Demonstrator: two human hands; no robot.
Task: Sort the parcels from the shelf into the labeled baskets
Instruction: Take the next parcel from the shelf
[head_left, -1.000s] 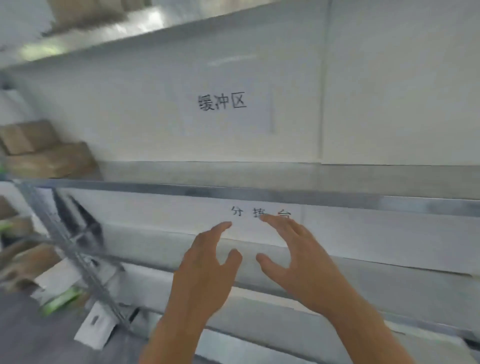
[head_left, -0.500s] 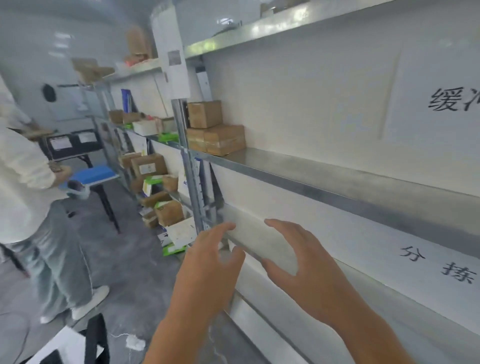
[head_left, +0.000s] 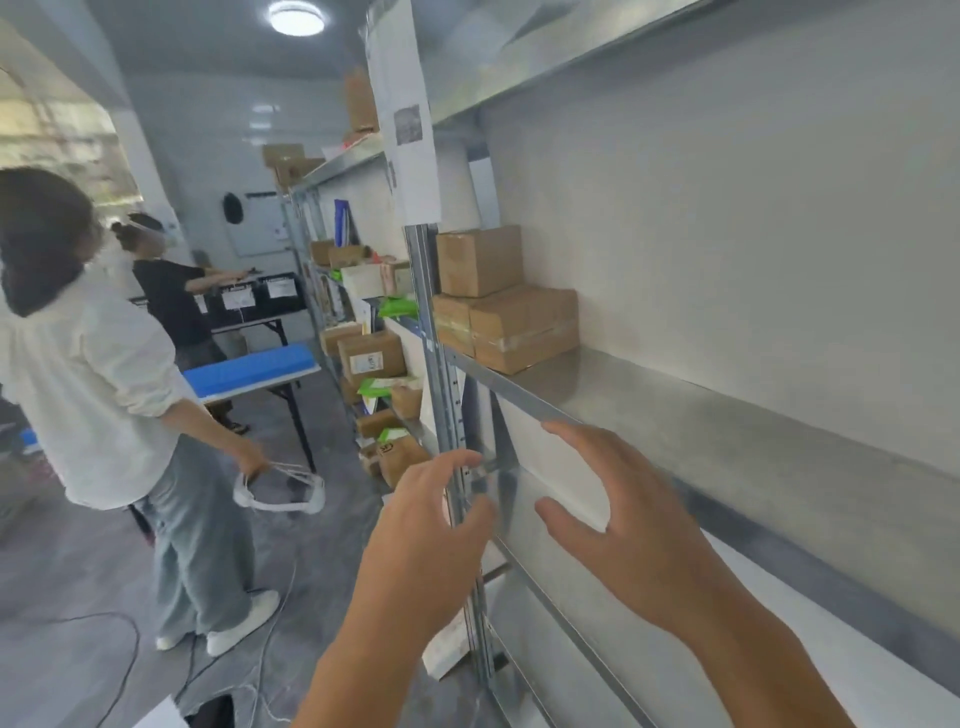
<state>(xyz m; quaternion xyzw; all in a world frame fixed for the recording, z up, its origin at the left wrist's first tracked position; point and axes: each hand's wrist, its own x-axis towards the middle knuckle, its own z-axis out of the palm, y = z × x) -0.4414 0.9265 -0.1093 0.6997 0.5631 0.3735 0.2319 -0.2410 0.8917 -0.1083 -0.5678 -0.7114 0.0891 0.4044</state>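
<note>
My left hand (head_left: 431, 525) and my right hand (head_left: 618, 525) are raised side by side in front of the metal shelf (head_left: 727, 415), fingers spread and relaxed, holding nothing. Three brown cardboard parcels (head_left: 514, 322) are stacked at the left end of the shelf board, beyond my hands. More parcels (head_left: 371, 356) fill the shelving further down the aisle. Black baskets with white labels (head_left: 260, 293) stand on a table at the far end.
A person in a white shirt (head_left: 88, 384) stands at the left, holding a white strap. Another person in black (head_left: 171, 301) works at the far table. A blue-topped folding table (head_left: 254, 369) stands mid-aisle. Cables lie on the floor.
The view has swung left along the aisle, from facing the shelf wall to looking down the row. Both hands keep the same raised, spread pose.
</note>
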